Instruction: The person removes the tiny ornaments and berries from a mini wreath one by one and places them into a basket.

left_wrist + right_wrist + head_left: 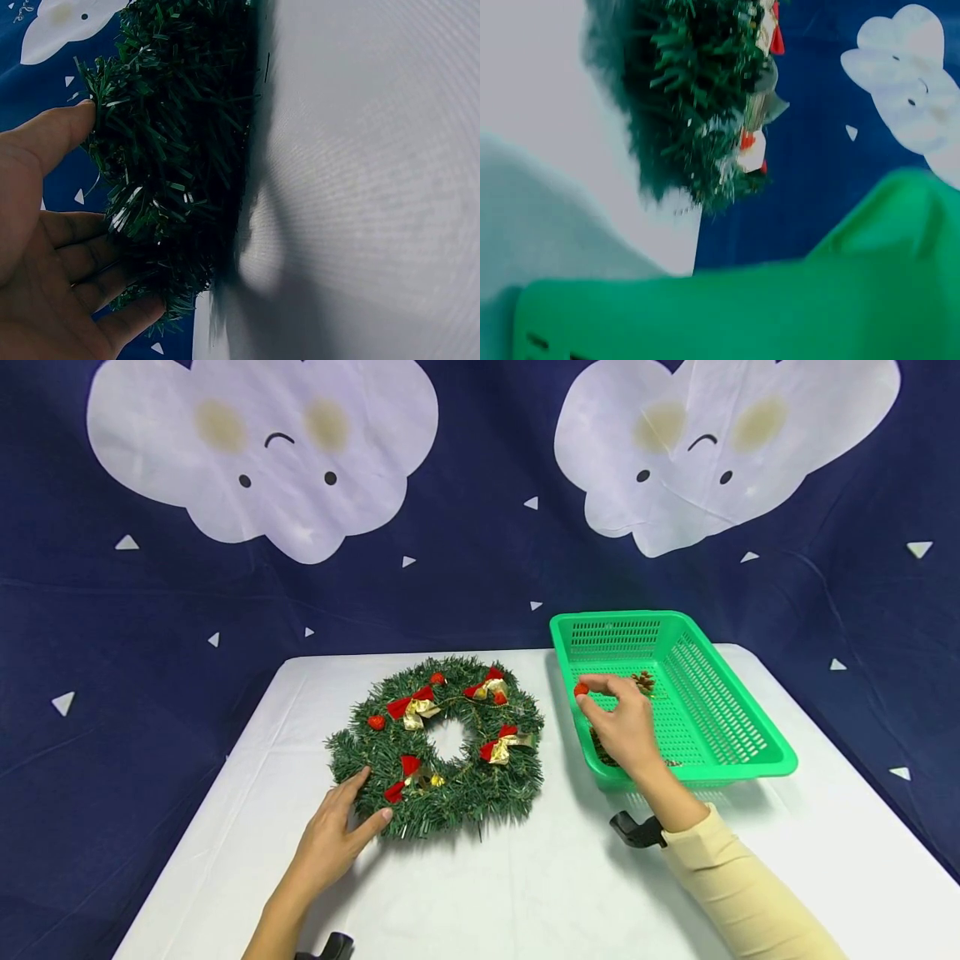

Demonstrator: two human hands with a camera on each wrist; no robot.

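Observation:
A green tinsel wreath lies on the white table, decorated with red-and-gold bows and small red strawberries. My left hand touches the wreath's near left edge with fingers spread; the left wrist view shows its fingertips against the green tinsel. Above the left rim of the green basket, my right hand pinches a small red strawberry between thumb and forefinger. The right wrist view shows the basket's wall and the wreath's side, without the hand.
Pine cones lie in the basket, partly hidden by my right hand. White cloth covers the table. Behind it hangs a dark blue curtain with clouds and small triangles.

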